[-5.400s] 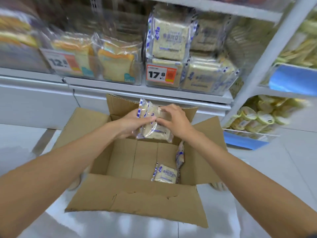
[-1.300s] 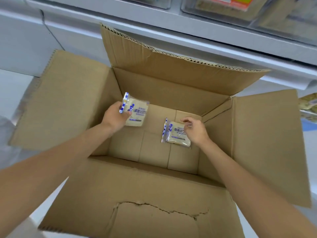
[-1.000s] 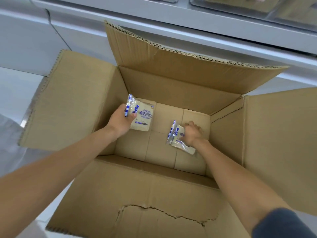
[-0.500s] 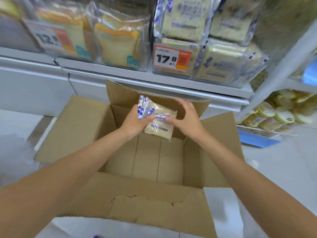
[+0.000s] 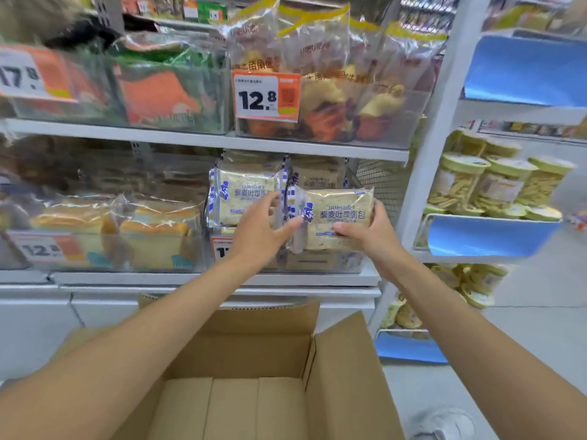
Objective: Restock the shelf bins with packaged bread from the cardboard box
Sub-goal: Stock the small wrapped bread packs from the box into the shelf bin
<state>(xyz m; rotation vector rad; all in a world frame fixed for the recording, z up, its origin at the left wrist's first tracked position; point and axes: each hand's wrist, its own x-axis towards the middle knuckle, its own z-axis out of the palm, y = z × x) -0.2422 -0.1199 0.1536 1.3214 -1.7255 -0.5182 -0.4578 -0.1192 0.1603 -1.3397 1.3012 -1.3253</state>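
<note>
Brown cardboard box [image 5: 346, 376] sits open at the very bottom, closest to the person, with its flaps standing up. Low on the right, on the pale floor beside it, is a white shoe [image 5: 444, 423]. Two bare arms reach over the box and up to the shelves. The right hand [image 5: 371, 236] holds a bread pack [image 5: 336, 217] by its right end, with its fingers curled behind and its thumb on the front. The left hand [image 5: 257, 230] is spread wide with straight fingers, and its thumb touches the shiny left end of the pack. The bread pack is up in the air, just in front of the clear bin [image 5: 349, 265] on the lower shelf. More packs of the same bread [image 5: 241, 198] stand in that bin, and the left hand's fingertips reach one of them. To the left is another clear bin with yellow sliced bread [image 5: 152, 236] and a price tag [image 5: 41, 249] that says 12.8. On the shelf above, a bin holds tall bags [image 5: 317, 58] behind an orange and white tag [image 5: 266, 96] with 12.8 on it. Far off on the right, round jars [image 5: 495, 182] stand on a blue shelf.
</note>
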